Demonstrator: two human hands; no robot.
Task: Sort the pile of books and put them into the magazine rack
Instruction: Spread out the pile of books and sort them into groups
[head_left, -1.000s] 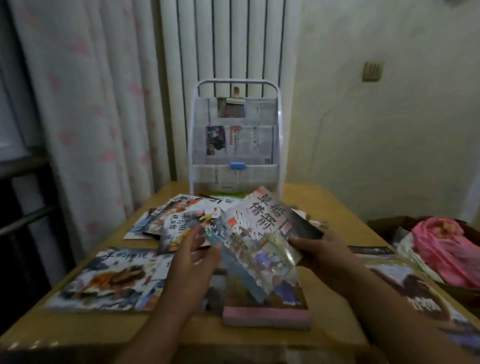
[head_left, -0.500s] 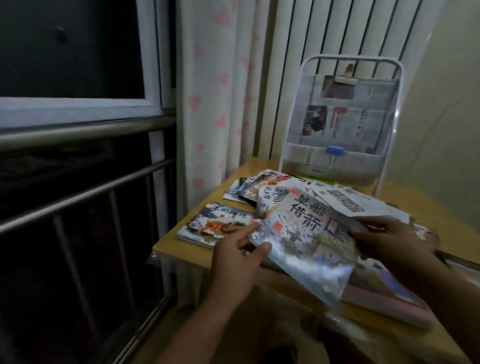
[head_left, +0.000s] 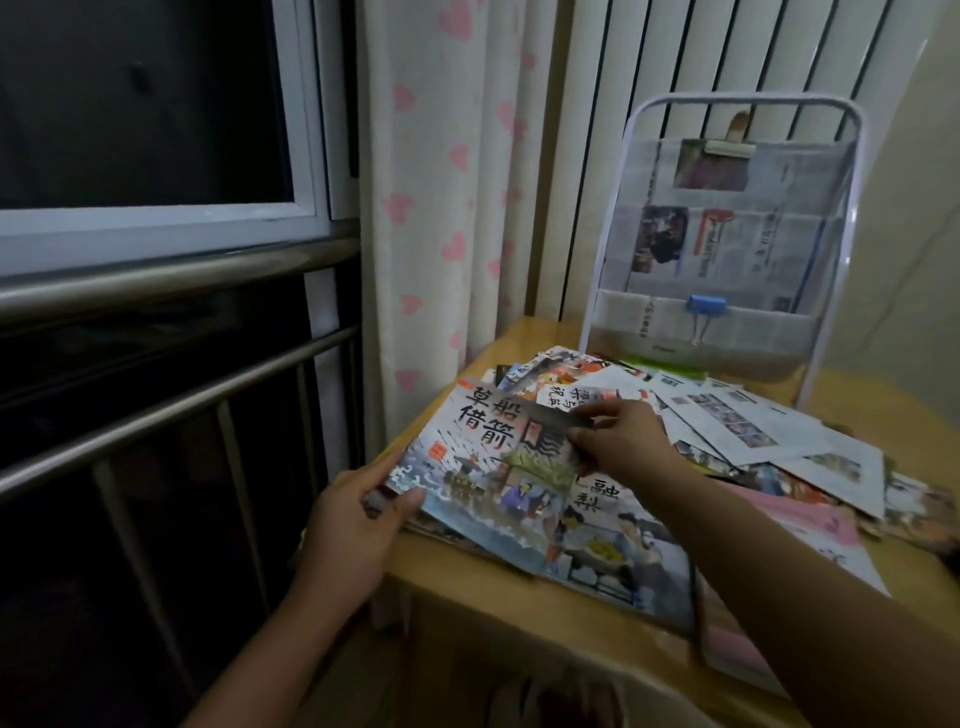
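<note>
While both hands pinch one picture book, the left hand grips its near left edge, thumb on the cover, and the right hand holds its far edge between fingers and thumb. It lies over another picture book at the left corner of the wooden table. One white magazine rack stands behind the scattered pile; how many books lie there is unclear.

Books lie spread on the table before the rack.
</note>
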